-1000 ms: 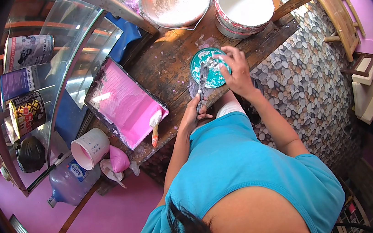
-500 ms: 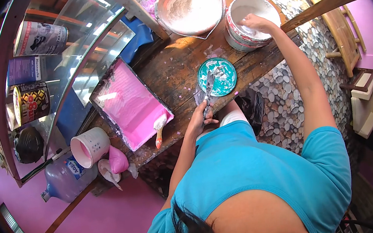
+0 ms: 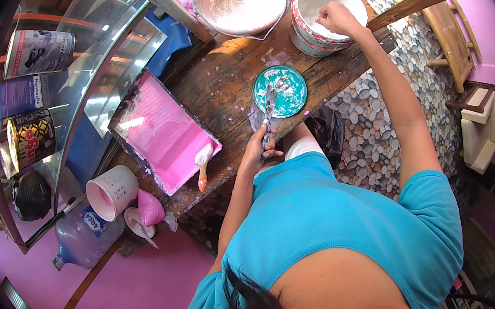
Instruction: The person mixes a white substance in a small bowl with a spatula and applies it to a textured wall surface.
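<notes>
My left hand (image 3: 255, 151) is wrapped round a smeared putty knife (image 3: 269, 104), near the table's front edge. The knife's blade lies over a round turquoise lid (image 3: 296, 95), which is smeared with white paste. At the right, my right hand (image 3: 339, 19) is closed above a white-coated bucket (image 3: 312, 44). Its fingers curl down over the opening, and whatever they may hold is hidden. Left of the lid sits a paint tray (image 3: 165, 130) of pink paint. A paintbrush (image 3: 203, 169) with a loaded tip rests on its near corner.
A wide basin (image 3: 199, 6) of pale powder stands at the back of the wooden table (image 3: 214, 76). Glass shelving (image 3: 3, 182) with cans rises on the left. Below it are a white pail (image 3: 122, 190) and a water jug (image 3: 83, 237). A wooden bar (image 3: 420, 11) extends right of the bucket.
My right hand has risen from inside the bucket to above its opening, fingers now curled tighter. The left hand keeps the putty knife over the lid. The whole view has shifted slightly.
</notes>
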`<act>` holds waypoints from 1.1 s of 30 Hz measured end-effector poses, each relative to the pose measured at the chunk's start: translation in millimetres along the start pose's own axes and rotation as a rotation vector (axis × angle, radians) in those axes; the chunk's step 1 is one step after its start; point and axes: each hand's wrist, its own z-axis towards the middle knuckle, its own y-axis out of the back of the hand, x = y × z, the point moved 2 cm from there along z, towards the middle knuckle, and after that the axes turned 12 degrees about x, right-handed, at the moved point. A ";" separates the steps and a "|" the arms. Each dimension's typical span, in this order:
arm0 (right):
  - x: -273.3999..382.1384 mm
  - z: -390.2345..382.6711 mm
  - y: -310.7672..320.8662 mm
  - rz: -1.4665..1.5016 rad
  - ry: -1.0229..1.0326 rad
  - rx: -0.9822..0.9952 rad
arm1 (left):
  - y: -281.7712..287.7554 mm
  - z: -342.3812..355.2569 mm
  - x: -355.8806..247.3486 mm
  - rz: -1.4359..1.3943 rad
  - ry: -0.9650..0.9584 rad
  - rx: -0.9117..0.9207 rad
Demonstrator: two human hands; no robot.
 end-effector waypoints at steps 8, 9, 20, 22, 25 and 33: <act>-16.0 3.5 -2.8 0.473 -0.123 0.264 | -0.9 0.3 2.1 0.018 0.005 0.015; -20.0 -0.4 1.9 0.756 -0.074 0.302 | -1.5 1.5 2.2 0.014 0.009 0.018; 89.9 -52.8 -56.8 0.778 0.250 0.369 | 2.2 4.9 6.8 -0.009 -0.015 0.026; 87.5 -48.4 -102.4 0.555 0.188 0.218 | 0.2 6.2 4.9 -0.008 -0.009 0.028; 83.6 -45.6 -155.1 0.467 0.179 -0.014 | 0.8 8.0 5.8 -0.017 -0.010 0.033; 88.4 -78.6 -156.2 0.590 0.085 -0.168 | 0.1 5.7 12.3 0.021 -0.083 0.048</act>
